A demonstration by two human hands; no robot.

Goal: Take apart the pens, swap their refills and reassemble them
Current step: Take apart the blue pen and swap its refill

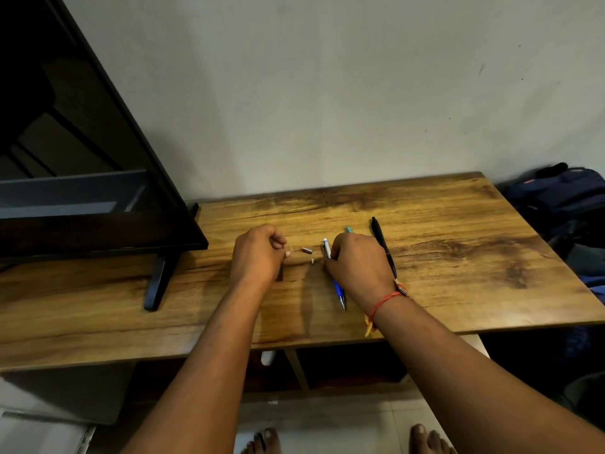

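My left hand is curled and grips a dark pen part that sticks out below its fingers. A thin pale piece reaches from its fingertips toward a small metal sleeve lying on the wooden table. A tiny white bit lies just below the sleeve. My right hand lies over a blue and white pen, its fingers curled round the white upper end. A teal pen tip shows above this hand. To its right lies a black pen.
A dark monitor on a black foot stands at the table's left. The wall runs along the back edge. A dark backpack lies off the right end. My bare feet are on the tiled floor below.
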